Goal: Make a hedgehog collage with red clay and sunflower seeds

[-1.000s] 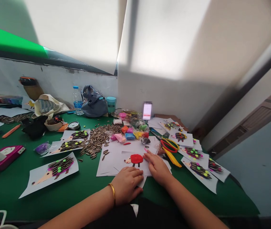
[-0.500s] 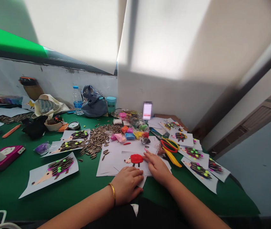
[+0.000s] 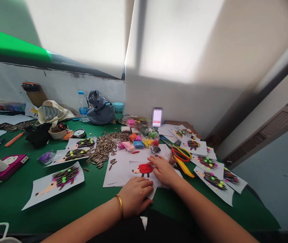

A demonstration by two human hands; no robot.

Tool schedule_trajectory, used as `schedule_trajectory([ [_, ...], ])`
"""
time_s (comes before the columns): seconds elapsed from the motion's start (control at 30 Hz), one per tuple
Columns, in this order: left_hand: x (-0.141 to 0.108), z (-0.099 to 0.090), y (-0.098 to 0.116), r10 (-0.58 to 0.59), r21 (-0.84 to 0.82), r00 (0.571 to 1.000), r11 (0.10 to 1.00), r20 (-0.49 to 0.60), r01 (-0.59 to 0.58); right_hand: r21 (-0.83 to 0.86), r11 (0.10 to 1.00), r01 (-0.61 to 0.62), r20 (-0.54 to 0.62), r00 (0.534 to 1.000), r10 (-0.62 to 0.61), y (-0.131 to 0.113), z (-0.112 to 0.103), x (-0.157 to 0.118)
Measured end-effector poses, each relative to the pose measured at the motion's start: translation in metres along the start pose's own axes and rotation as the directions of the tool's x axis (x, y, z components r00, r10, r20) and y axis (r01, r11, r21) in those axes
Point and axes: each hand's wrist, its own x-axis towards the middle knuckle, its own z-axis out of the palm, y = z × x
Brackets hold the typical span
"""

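Note:
A sheet of paper (image 3: 133,165) bears a hedgehog picture (image 3: 145,169) with a red clay body, pale face and dark legs. My left hand (image 3: 137,194), with a gold bangle at the wrist, lies flat over the sheet's lower edge. Fingers stretched out, my right hand (image 3: 162,171) rests at the upper right edge of the red body and partly covers it. Neither hand shows anything held. Larger white sheets (image 3: 120,156) lie underneath, with a few loose seeds (image 3: 112,163) and a small red clay piece (image 3: 136,152).
Sunflower seeds (image 3: 103,148) are heaped behind to the left, beside bags of coloured clay (image 3: 139,144). Scissors (image 3: 181,154) and a yellow-handled tool (image 3: 185,168) lie right of my right hand. Seed-covered hedgehog cards (image 3: 55,185) lie left, others (image 3: 215,182) right. A phone (image 3: 157,117) stands behind.
My right hand has shifted slightly left and up, its fingers now over the red body's upper right edge. My left hand stays in place on the sheet.

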Motion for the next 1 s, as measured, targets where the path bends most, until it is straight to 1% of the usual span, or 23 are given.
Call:
schedule_trajectory([
  [0.1, 0.000, -0.001, 0.000, 0.001, -0.015, 1.000, 1.000, 0.005, -0.001, 0.034, 0.999, 0.008, -0.046, 0.999, -0.007, -0.001, 0.002, 0.006],
  [0.2, 0.001, -0.004, -0.002, 0.022, -0.052, 1.000, 0.998, 0.012, -0.021, 0.086, 0.996, -0.014, -0.028, 0.999, 0.016, 0.000, 0.006, 0.008],
  [0.27, 0.001, -0.011, -0.007, 0.039, -0.099, 0.999, 0.994, 0.005, -0.038, 0.118, 0.992, -0.034, -0.007, 0.999, 0.035, 0.002, 0.009, 0.007],
  [0.3, 0.002, -0.017, -0.012, 0.025, -0.121, 1.000, 0.992, -0.016, -0.027, 0.130, 0.991, -0.040, -0.005, 0.999, 0.041, 0.003, 0.010, 0.006],
  [0.33, 0.004, -0.024, -0.019, -0.004, -0.123, 0.999, 0.992, -0.041, -0.001, 0.141, 0.989, -0.042, -0.006, 0.999, 0.043, 0.004, 0.011, 0.005],
  [0.37, 0.005, -0.031, -0.027, -0.061, -0.101, 0.994, 0.994, -0.086, 0.052, 0.146, 0.988, -0.041, -0.007, 0.999, 0.042, 0.005, 0.012, 0.004],
  [0.43, 0.009, -0.044, -0.046, -0.171, 0.003, 0.974, 0.985, -0.149, 0.174, 0.143, 0.989, -0.039, -0.014, 0.999, 0.041, 0.005, 0.012, 0.002],
  [0.5, 0.012, -0.050, -0.066, -0.258, 0.098, 0.950, 0.956, -0.176, 0.278, 0.121, 0.992, -0.037, -0.018, 0.999, 0.039, 0.004, 0.012, 0.001],
  [0.57, 0.012, -0.046, -0.081, -0.294, 0.129, 0.944, 0.941, -0.151, 0.314, 0.070, 0.997, -0.036, -0.021, 0.999, 0.037, 0.000, 0.011, 0.001],
  [0.6, 0.012, -0.042, -0.086, -0.295, 0.134, 0.947, 0.941, -0.131, 0.312, 0.038, 0.999, -0.033, -0.023, 0.999, 0.034, -0.002, 0.011, 0.001],
  [0.63, 0.011, -0.037, -0.088, -0.295, 0.134, 0.945, 0.940, -0.140, 0.313, 0.005, 1.000, -0.030, -0.029, 0.999, 0.030, -0.004, 0.010, 0.001],
  [0.77, 0.009, -0.022, -0.087, -0.293, 0.120, 0.940, 0.941, -0.175, 0.315, -0.079, 0.997, 0.017, -0.064, 0.998, -0.022, -0.010, 0.009, 0.000],
  [0.87, 0.008, -0.021, -0.085, -0.290, 0.100, 0.939, 0.945, -0.185, 0.311, -0.088, 0.995, 0.043, -0.072, 0.996, -0.050, -0.011, 0.009, -0.001],
  [1.0, 0.008, -0.021, -0.088, -0.292, 0.101, 0.937, 0.944, -0.192, 0.315, -0.050, 0.999, 0.018, -0.034, 0.999, -0.020, -0.008, 0.010, -0.001],
])
